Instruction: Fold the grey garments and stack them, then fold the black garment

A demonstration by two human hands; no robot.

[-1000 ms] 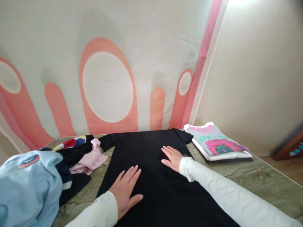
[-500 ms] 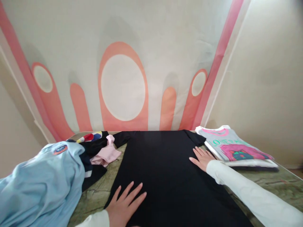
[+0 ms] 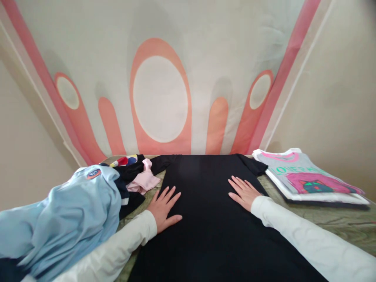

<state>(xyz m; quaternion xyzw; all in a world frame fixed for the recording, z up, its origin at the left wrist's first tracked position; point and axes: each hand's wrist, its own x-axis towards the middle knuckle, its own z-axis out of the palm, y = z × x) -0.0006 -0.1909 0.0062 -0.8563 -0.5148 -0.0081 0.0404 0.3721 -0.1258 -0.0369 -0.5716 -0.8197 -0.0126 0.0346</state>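
A black T-shirt (image 3: 202,219) lies spread on the table, its sleeves at the far end and its near end running out of view. My left hand (image 3: 165,208) rests on its left side with the fingers spread. Across from it, my right hand (image 3: 243,192) lies flat near the right edge, below the right sleeve. Neither hand grips the cloth. White long sleeves cover both my forearms and hide part of the shirt's sides.
On the left is a loose heap with a light blue garment (image 3: 79,211), a pink cloth (image 3: 143,181) and dark pieces. A stack of folded shirts (image 3: 311,178) stands at the right, a printed grey one on top. Behind the table (image 3: 331,219) rises a patterned wall (image 3: 199,58).
My left hand has slid forward along the shirt's left side. My right hand has shifted slightly inward on the cloth. The camera view has also moved a little.
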